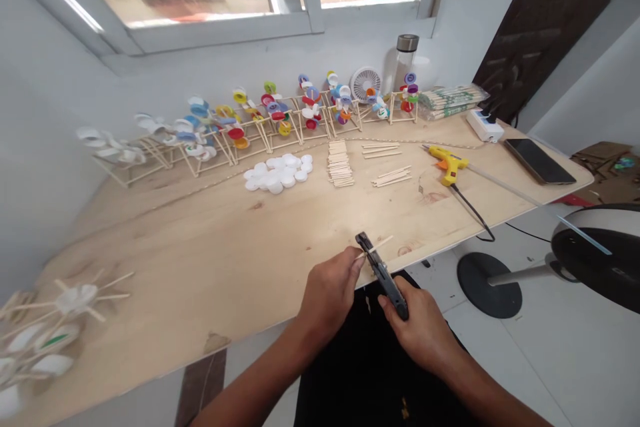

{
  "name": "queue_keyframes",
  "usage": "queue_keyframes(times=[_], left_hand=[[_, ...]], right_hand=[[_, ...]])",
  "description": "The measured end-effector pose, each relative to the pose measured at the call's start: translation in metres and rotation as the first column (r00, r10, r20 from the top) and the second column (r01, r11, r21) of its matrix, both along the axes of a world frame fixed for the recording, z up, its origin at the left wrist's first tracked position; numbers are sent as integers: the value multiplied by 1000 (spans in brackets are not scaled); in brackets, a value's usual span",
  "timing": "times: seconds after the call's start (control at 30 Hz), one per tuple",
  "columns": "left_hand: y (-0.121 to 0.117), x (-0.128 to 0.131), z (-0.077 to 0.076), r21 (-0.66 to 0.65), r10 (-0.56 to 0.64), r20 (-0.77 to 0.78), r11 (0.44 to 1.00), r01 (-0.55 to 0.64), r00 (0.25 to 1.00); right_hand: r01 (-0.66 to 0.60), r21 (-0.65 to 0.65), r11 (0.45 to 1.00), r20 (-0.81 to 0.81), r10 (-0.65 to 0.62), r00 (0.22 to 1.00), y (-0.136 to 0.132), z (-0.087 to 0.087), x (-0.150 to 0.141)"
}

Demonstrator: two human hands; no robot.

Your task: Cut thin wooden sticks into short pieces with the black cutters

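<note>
My left hand (333, 287) is closed, pinching a thin wooden stick (384, 242) near the table's front edge. In my right hand (423, 327) is a dark grey hand cutter (383, 273), its handle pointing toward me. The cutter's head lies across the stick; whether its jaws are parted is too small to tell. Beyond the hands lie a neat stack of short wooden sticks (340, 165) and two smaller groups of sticks (393, 177). White bottle caps (280, 172) are heaped left of the stack.
Along the wall stand several stick frames carrying coloured cap wheels (310, 110). A yellow glue gun (450, 163), a phone (540, 160), a power adapter (485, 125) and bagged sticks (453, 100) occupy the right. Cap-and-stick wheels (77, 299) lie far left. A standing fan (600, 253) is beside the table.
</note>
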State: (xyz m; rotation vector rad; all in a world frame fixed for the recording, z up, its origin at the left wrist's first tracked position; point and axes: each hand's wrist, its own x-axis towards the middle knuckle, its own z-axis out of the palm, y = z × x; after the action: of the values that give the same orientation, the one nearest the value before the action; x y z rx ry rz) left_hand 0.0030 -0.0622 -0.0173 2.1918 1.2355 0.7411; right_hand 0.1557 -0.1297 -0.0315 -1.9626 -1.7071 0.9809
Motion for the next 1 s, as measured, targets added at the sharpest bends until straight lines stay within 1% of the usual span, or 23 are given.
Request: queue_keyframes(times=[0.07,0.1,0.13,0.17,0.23,0.27,0.3,0.37,0.43,0.47,0.5,0.53,0.57,0.63,0.7,0.73,0.77,0.8,0.83,0.87,0.9,0.93,1.0], left_hand=[[-3,1,-6,241,65,-119,970,-34,991],[-3,1,-7,307,77,-152,951,-27,985],[-3,1,-8,323,69,-166,946,-12,984],[-2,1,-6,291,42,-160,957,7,986],[1,-1,-1,118,-47,-86,991,57,995],[3,-2,3,7,-89,-26,996,89,996],[5,-3,8,-103,-123,43,987,126,992],[10,-5,16,-285,-160,190,935,210,969],[13,-6,21,-438,-152,315,852,285,937],[15,-7,22,-499,-137,355,809,311,925],[15,-7,22,-538,-124,374,778,324,919],[16,-6,22,-550,-119,373,770,323,920],[15,-6,20,-531,-125,353,789,308,927],[12,-4,16,-406,-143,251,882,238,957],[7,-1,9,-186,-112,106,974,130,988],[5,1,5,-52,-72,31,996,73,997],[2,2,1,88,-27,-38,996,30,999],[0,3,-2,211,17,-101,977,4,995],[-1,4,-4,299,46,-144,954,-1,989],[-1,5,-5,340,49,-168,941,11,985],[-1,5,-5,333,29,-170,943,29,985],[0,5,-3,287,-7,-147,957,49,989],[3,3,3,122,-89,-52,988,94,995]], right_hand=[[1,2,1000,-55,-1,998,0,3,0],[-2,-1,1000,-83,2,997,1,5,0],[-6,-6,1000,-106,5,994,1,6,0],[-7,-13,1000,-122,5,993,1,8,1],[-10,-26,1000,-139,6,990,1,11,2],[-12,-29,1000,-138,8,990,0,12,3],[-16,-29,999,-133,12,991,0,12,4],[-23,-20,1000,-108,21,994,-2,12,6],[-23,-2,1000,-74,23,997,-3,11,6],[-20,5,1000,-59,20,998,-3,10,6],[-16,10,1000,-48,16,999,-3,9,5],[-11,12,1000,-40,12,999,-3,8,5],[-6,11,1000,-36,6,999,-3,7,4],[8,1,1000,-30,-8,1000,-2,5,3],[17,-8,1000,-32,-17,999,-1,4,2],[21,-11,1000,-34,-21,999,-1,3,2],[23,-13,1000,-39,-23,999,0,3,2],[25,-14,1000,-47,-26,999,0,4,2],[25,-15,1000,-59,-26,998,0,4,2],[23,-15,1000,-71,-24,997,0,5,2],[24,-14,1000,-80,-25,996,0,6,3],[24,-13,1000,-87,-25,996,-1,6,3],[24,-14,1000,-88,-25,996,-1,7,4]])
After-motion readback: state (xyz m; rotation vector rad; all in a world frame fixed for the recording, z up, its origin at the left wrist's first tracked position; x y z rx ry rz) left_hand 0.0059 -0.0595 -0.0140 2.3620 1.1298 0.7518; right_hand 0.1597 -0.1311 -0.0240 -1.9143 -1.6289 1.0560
